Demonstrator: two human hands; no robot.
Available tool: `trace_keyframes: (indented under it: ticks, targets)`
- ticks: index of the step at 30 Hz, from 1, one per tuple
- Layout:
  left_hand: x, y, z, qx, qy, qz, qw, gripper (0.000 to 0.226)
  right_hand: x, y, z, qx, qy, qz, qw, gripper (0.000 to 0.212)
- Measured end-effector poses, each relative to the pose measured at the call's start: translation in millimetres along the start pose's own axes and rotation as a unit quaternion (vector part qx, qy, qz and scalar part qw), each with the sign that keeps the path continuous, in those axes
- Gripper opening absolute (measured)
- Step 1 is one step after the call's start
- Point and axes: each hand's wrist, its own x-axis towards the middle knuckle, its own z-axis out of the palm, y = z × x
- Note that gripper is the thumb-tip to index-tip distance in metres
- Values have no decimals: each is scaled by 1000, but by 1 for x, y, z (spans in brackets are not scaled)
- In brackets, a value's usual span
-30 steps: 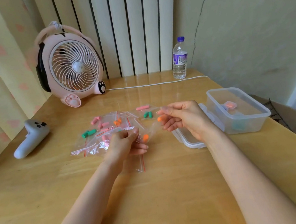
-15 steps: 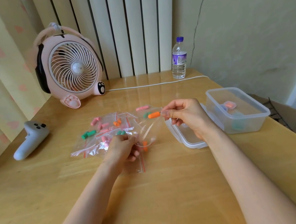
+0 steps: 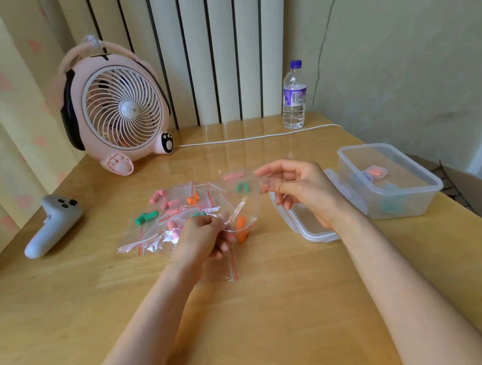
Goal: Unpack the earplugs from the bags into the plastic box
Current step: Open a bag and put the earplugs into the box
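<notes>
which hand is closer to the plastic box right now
Right. The right hand hangs just left of the plastic box, above its lid. The left hand is farther left, at the pile of bags.

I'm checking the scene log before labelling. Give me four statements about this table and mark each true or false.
1. The clear plastic box has its lid on. False: it is open, and the lid lies beside it.
2. Both the left hand and the right hand hold one clear zip bag. True.
3. The pink desk fan lies flat. False: it stands upright.
4. Orange foam earplugs show at the held bag's lower end. True.
</notes>
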Motion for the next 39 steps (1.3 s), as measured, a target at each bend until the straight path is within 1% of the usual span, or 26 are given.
trace_keyframes:
  ticks: [5, 13, 16, 20, 22, 25, 28, 30, 33, 36, 37, 39]
  targets:
    - [-3, 1, 1, 3, -13, 0, 1000, 26, 3, 4, 0, -7, 39, 5, 999, 7]
    - [3, -3, 2, -6, 1, 13, 1000, 29, 4, 5, 0, -7, 79, -17, 997, 11]
    - [5, -2, 2, -44, 21, 33, 998, 27, 4, 4, 1, -6, 84, -23, 996, 12]
    - [5, 3, 0, -129, 50, 79, 987, 26, 3, 3, 2, 0, 71, -24, 997, 17]
    - [6, 3, -2, -133, 102, 102, 980, 26, 4, 7, 1, -36, 93, -9, 995, 19]
    - [12, -3, -7, -97, 187, 126, 970, 24, 8, 15, 2, -139, 135, 7, 981, 17]
    - [16, -6, -10, -115, 221, 122, 961, 16, 11, 25, 1, -215, 149, 9, 965, 17]
    - [18, -6, -11, -135, 232, 128, 955, 10, 13, 30, 0, -246, 151, 19, 957, 16]
    - [21, -9, -13, -105, 216, 112, 964, 18, 13, 32, -1, -287, 152, 30, 945, 10]
    - [22, -10, -10, -60, 200, 95, 973, 24, 11, 31, -4, -394, 192, 20, 899, 15]
    - [21, -10, -10, -54, 198, 94, 974, 24, 11, 31, -6, -414, 205, 12, 887, 17]
    - [19, -9, -9, -54, 194, 104, 974, 22, 11, 31, -9, -430, 222, 3, 875, 20]
